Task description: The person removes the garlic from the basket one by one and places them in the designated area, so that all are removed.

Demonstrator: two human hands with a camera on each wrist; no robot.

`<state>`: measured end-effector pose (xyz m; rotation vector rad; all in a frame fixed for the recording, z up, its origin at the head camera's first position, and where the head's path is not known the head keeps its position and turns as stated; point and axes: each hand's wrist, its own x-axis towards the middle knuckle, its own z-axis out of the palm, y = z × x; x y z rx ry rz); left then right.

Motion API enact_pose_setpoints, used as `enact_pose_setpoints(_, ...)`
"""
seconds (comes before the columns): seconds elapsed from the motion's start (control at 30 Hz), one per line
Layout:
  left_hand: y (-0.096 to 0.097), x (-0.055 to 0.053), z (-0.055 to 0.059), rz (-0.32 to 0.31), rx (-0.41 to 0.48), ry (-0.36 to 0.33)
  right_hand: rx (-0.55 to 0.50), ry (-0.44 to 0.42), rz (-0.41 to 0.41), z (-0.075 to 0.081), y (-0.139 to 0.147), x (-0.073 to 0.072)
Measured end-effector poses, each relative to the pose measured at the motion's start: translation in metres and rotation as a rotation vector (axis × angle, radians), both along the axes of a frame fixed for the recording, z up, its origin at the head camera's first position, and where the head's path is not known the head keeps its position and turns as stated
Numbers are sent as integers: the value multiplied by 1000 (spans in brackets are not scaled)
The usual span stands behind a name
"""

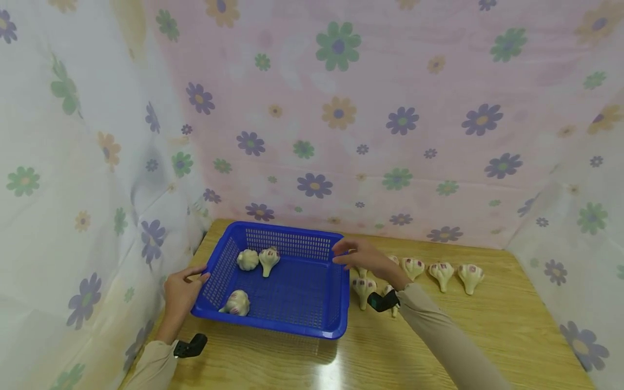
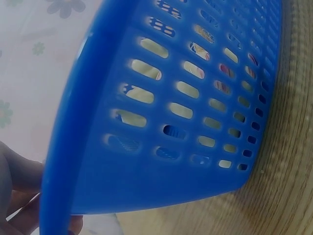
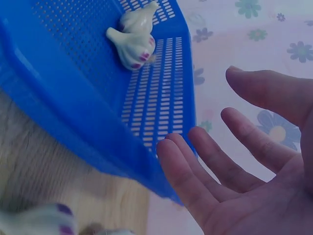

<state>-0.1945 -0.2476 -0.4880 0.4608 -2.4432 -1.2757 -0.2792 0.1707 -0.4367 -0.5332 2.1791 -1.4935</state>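
A blue plastic basket (image 1: 273, 323) with slotted walls stands on the table, three garlic bulbs inside it. Two of those bulbs, a rounded one (image 1: 247, 260) and one with its stem toward me (image 1: 269, 260), sit by the far left corner; the third bulb (image 1: 238, 303) lies near the front left. My left hand (image 1: 182, 290) grips the basket's left rim, fingertips and thumb around the edge in the left wrist view. By the far right corner, my right hand (image 1: 365, 258) holds nothing. Its fingers (image 3: 210, 156) are spread and slightly bent, overlapping the rim in the right wrist view.
Several more garlic bulbs lie right of the basket, among them one at the far right (image 1: 470, 277) and one close to the basket (image 1: 363, 291); my right forearm partly covers others. A flower-printed cloth (image 1: 370, 179) hangs behind the wooden table (image 1: 487, 336) and at both sides.
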Motion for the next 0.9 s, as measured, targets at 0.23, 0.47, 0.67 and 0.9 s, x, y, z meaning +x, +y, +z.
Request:
enact_pose_setpoints(0.23, 0, 1, -1, 13, 0, -20, -47, -52, 11, -11, -25, -8)
enact_pose_setpoints(0.47, 0, 2, 0, 1, 15, 3, -66, -111, -28, -21, -54, -15)
enact_pose_setpoints(0.67, -1, 2, -2, -11, 23, 4, -61, -147, -66, -26, -79, -15)
enact_pose_setpoints(0.9, -1, 2, -2, -3, 30, -8, -52, -174, -84, -35, -105, -17)
